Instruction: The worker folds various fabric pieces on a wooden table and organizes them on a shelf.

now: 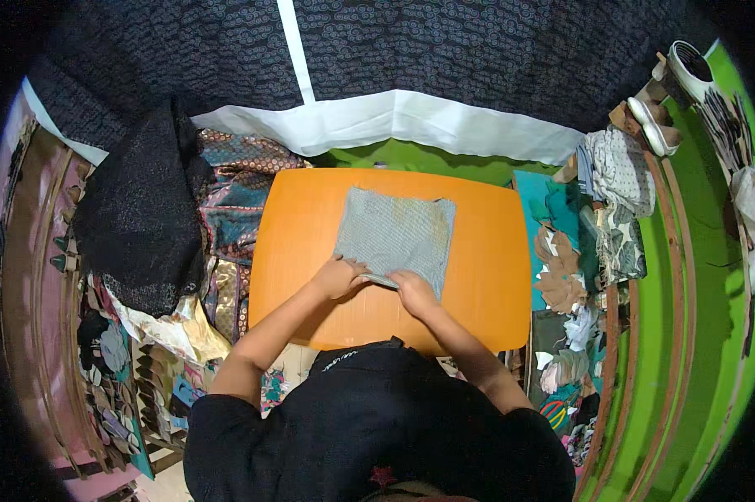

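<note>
A square grey cloth [397, 230] lies spread on an orange table [490, 251], with a faint yellowish stain towards its far right. Its near edge is rolled or folded over into a narrow strip between my hands. My left hand [340, 278] grips the left end of that strip, fingers curled round it. At the right end, my right hand [415, 291] holds the same fold, its fingers bent over the cloth. The far part of the cloth rests flat, slightly wrinkled.
Black lacy fabric [147, 217] and patterned cloth [239, 197] hang left of the table. Shelves with shoe-shaped pieces stand at the lower left. Stacked brown cut pieces [559, 272] lie to the right, with a white shoe [654, 125] beyond. A dark patterned curtain [444, 58] closes off the back.
</note>
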A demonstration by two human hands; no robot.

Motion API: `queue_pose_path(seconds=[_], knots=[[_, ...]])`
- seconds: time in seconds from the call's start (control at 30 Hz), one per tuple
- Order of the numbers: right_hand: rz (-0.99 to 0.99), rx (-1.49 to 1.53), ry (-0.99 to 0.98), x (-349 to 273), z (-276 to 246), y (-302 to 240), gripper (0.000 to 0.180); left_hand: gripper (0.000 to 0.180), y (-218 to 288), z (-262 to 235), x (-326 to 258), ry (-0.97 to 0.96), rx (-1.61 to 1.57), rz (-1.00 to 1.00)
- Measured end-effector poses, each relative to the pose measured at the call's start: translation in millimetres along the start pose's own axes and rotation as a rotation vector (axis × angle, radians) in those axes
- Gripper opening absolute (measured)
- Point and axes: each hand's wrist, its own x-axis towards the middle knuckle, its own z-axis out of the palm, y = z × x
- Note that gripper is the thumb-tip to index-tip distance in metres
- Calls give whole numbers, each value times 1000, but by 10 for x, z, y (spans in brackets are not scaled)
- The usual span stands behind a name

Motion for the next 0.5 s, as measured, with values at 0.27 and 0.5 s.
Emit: queue_pose_path(seconds=[0.27, 0.5], knots=[[30, 210, -640, 40, -392, -83, 28, 45, 94, -344, 21, -551, -656, -205], [-142, 253, -924, 432, -608, -84, 36, 64, -232, 70, 467, -605, -1071, -175]])
